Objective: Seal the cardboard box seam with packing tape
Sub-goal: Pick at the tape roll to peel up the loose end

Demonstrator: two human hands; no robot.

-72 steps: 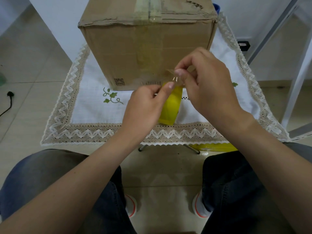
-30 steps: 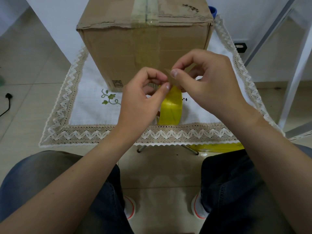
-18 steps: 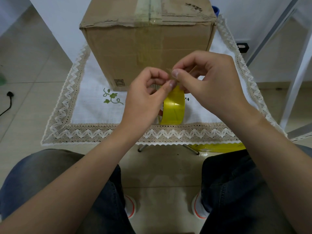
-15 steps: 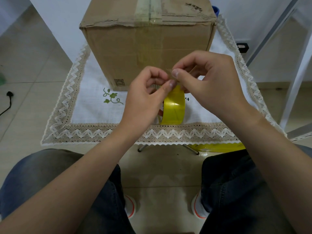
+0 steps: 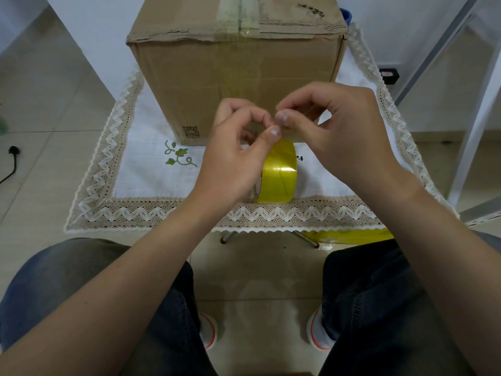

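Note:
A brown cardboard box (image 5: 206, 85) stands on a small table with old tape along its top seam (image 5: 238, 12). In front of it a yellow roll of packing tape (image 5: 279, 172) is held upright just above the cloth. My left hand (image 5: 233, 156) grips the roll from the left, thumb on its top. My right hand (image 5: 339, 131) pinches the loose tape end at the top of the roll between thumb and forefinger. Part of the roll is hidden behind my left hand.
A white cloth with a lace border (image 5: 244, 213) covers the table. A black plug and cable (image 5: 12, 158) lie on the tiled floor at left. White metal frame legs (image 5: 471, 126) stand at right. Something yellow (image 5: 349, 236) lies under the table. My knees are below.
My hands and the roll have stayed in nearly the same place. My right thumb and forefinger keep picking at the tape end, and the roll has tilted slightly.

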